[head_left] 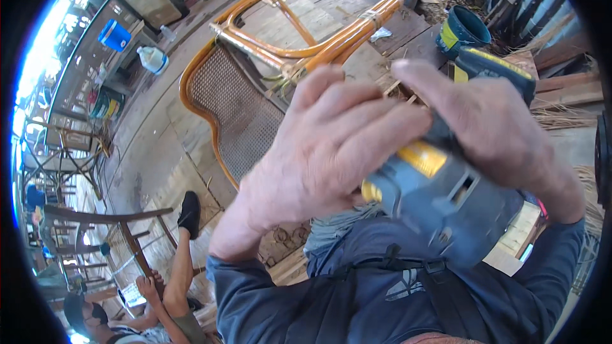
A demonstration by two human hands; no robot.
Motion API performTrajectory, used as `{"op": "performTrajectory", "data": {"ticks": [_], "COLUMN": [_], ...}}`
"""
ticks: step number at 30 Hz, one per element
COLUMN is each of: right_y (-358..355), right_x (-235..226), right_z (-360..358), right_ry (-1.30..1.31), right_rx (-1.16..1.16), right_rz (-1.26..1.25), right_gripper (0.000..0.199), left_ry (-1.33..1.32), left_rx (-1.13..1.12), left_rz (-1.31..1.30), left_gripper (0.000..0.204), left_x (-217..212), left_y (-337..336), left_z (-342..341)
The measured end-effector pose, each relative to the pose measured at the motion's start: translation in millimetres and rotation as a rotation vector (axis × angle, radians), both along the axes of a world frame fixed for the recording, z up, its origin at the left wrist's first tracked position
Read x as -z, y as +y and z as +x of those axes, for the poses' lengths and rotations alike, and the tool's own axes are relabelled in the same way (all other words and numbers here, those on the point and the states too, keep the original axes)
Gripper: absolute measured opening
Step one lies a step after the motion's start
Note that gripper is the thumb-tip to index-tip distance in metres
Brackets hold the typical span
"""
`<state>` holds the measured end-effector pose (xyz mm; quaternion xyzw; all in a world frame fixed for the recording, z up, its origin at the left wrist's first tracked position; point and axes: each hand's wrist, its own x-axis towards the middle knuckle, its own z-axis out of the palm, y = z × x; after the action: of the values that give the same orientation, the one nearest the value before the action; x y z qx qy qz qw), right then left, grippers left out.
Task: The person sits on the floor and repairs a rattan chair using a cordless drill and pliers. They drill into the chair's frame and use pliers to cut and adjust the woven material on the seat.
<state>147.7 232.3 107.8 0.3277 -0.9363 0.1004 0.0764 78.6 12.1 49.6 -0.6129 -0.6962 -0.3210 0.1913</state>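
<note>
Close in front of my chest is a yellow and dark grey cordless drill (446, 216), blurred by motion. My right hand (494, 114) is closed round its grip, with a yellow and black battery block (497, 70) showing beyond the knuckles. My left hand (338, 143) has its fingers curled over the drill's other side, by a yellow patch on the housing. Both hands hide the drill's front end, so I cannot see any bit. Just past my left hand, a rattan chair (239, 105) with a woven cane back and glossy orange-brown frame lies tipped on the floor.
A dark bucket (462, 28) stands at the far right, near wood scraps and loose cane strands (561, 118). At the far left are a blue container (115, 35) and a white jug (153, 59). A person (95, 312) sits at the lower left beside a wooden chair frame (131, 242).
</note>
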Motion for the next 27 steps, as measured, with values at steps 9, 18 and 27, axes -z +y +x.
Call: {"op": "performTrajectory", "data": {"ticks": [9, 18, 27], "right_y": [-23.7, -42.3, -47.5], "right_x": [-19.5, -2.0, 16.3], "right_z": [-98.3, -128.1, -138.0], "right_ry": [-0.815, -0.882, -0.930], "right_rx": [0.486, 0.501, 0.426], "right_rz": [-0.083, 0.127, 0.160], "right_gripper": [0.057, 0.058, 0.059], "left_ry": [-0.718, -1.238, -1.256], "left_rx": [0.077, 0.093, 0.132], "left_rz": [0.316, 0.499, 0.614], "left_gripper": [0.073, 0.068, 0.065], "left_x": [15.2, 45.2, 56.9], "left_y": [-5.6, 7.3, 3.2], "left_z": [-64.5, -82.2, -80.1]}}
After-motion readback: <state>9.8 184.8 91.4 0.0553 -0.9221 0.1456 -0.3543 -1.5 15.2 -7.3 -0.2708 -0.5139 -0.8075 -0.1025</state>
